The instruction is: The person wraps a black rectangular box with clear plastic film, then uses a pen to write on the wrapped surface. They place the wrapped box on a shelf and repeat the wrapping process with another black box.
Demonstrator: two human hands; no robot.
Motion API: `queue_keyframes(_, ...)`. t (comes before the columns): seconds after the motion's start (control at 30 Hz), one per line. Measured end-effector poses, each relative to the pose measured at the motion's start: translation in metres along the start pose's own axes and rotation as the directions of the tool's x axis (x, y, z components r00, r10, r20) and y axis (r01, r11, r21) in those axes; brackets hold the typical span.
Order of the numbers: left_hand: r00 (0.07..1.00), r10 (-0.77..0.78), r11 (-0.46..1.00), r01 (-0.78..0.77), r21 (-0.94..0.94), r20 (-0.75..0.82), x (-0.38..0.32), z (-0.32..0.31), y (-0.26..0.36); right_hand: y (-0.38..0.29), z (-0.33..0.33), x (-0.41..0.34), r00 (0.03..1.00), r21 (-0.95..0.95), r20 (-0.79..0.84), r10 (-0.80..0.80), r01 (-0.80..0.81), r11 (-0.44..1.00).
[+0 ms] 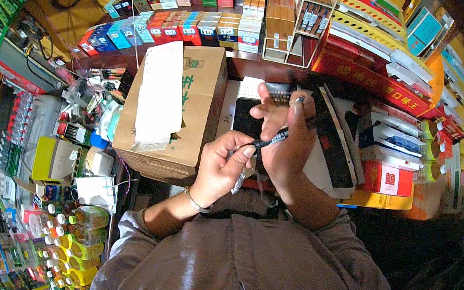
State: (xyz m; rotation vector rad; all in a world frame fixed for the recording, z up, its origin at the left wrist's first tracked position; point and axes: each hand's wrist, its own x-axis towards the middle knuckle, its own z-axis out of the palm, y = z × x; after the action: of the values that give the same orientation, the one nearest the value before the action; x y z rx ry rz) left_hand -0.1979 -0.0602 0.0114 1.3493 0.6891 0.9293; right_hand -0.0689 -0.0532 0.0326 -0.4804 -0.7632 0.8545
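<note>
My left hand (pixel 226 160) pinches a slim black strip with white print (pixel 272 139) between thumb and fingers. A bracelet circles this wrist, and crinkled clear plastic (pixel 238 183) hangs just below the hand. To the right, my right hand (pixel 288 142) is turned palm-up with several fingers raised and spread. The strip's far end meets its palm, but whether the fingers grip it is unclear. A small shiny spot shows near the tip of its thumb. Behind the hands lies a dark flat item (pixel 248 113), partly covered by the fingers.
A cardboard box (pixel 201 95) with a white sheet (pixel 158 93) on top stands left of my hands. Cigarette packs (pixel 204 28) line shelves at the back. Red and white boxes (pixel 388 179) sit at right. Drink bottles (pixel 83 253) crowd the lower left.
</note>
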Motion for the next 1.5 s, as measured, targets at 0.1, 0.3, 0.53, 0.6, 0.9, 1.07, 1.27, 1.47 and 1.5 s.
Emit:
queue_keyframes(0.1,0.987,-0.143,0.969,0.155,-0.192,0.075,0.000,-0.003,-0.003,0.005,0.000,-0.003,1.000,-0.072,0.002,0.002,-0.002,0.997)
queue_keyframes(0.3,0.964,-0.130,0.991,0.130,0.013,0.231,0.003,-0.014,-0.007,-0.004,-0.007,0.000,0.895,0.181,0.015,0.446,-0.441,0.879)
queue_keyframes(0.53,0.995,0.095,0.995,-0.094,0.043,-0.019,0.012,-0.032,0.016,-0.013,-0.008,-0.008,0.838,0.015,0.144,0.525,-0.533,0.846)
queue_keyframes(0.6,0.984,0.166,0.986,-0.167,-0.010,-0.070,0.017,-0.024,0.020,-0.012,-0.005,-0.011,0.809,-0.011,0.167,0.563,-0.570,0.822)
queue_keyframes(0.9,0.979,0.120,0.989,-0.104,0.101,-0.165,0.052,-0.041,0.007,0.005,-0.014,0.016,0.628,-0.198,0.213,0.748,-0.722,0.663)
queue_keyframes(1.07,0.942,0.154,0.988,-0.152,0.029,-0.299,0.030,-0.063,0.015,0.009,-0.033,0.014,0.613,-0.384,0.314,0.725,-0.617,0.687)
queue_keyframes(1.27,0.936,0.194,0.961,-0.242,-0.136,-0.295,-0.037,-0.114,0.020,0.046,-0.076,-0.010,0.538,-0.933,0.242,0.807,-0.099,0.346)
queue_keyframes(1.47,0.998,0.060,0.954,-0.048,-0.296,0.032,-0.100,-0.148,-0.011,0.104,-0.095,-0.062,0.145,-0.791,0.291,0.946,0.592,0.153)
queue_keyframes(1.5,0.998,0.004,0.956,0.013,-0.293,0.058,-0.106,-0.152,-0.013,0.113,-0.094,-0.066,0.119,-0.734,0.315,0.942,0.660,0.162)
